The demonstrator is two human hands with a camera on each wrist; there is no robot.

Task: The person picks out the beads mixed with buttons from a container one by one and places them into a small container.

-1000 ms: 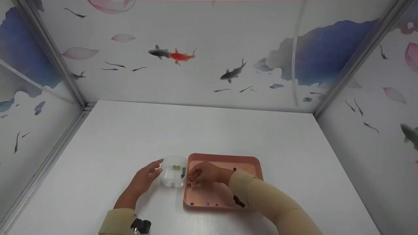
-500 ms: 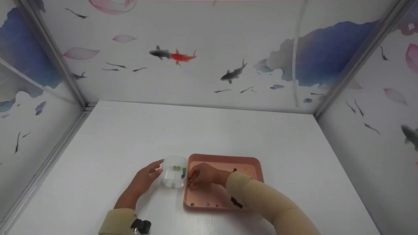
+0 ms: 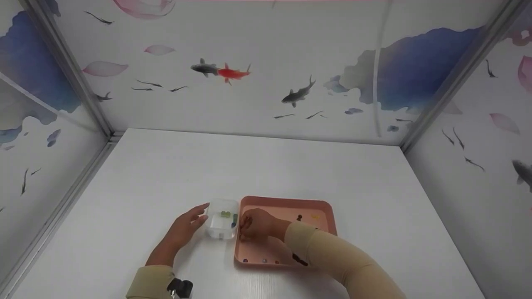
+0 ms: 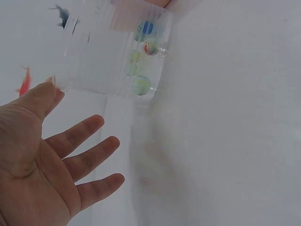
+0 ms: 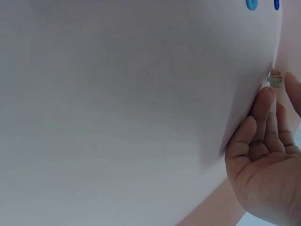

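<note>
My left hand (image 3: 183, 228) is at the left side of a clear plastic box (image 3: 214, 228). In the left wrist view its thumb and a finger behind it are at the box's corner, and the other fingers extend loosely. Several glass marbles (image 4: 142, 85) lie inside the box. My right hand (image 3: 259, 222) reaches down to the left wall of a pink tray (image 3: 274, 249), fingers bent. A glass marble (image 5: 275, 79) sits against the tray wall, just past the right fingertips and beside the thumb; in the head view the hand hides it.
Small marbles or beads (image 3: 264, 261) lie along the tray's near edge. Dark pieces (image 3: 299, 217) and yellow ones (image 3: 315, 216) are at its far right. The right wrist view shows blue buttons (image 5: 252, 4). Printed panels (image 3: 266, 104) enclose the white table (image 3: 187, 166).
My right hand has shifted slightly toward the near side along the tray's left wall, covering the marble that showed below its fingers. The left hand and the box have stayed in place.
</note>
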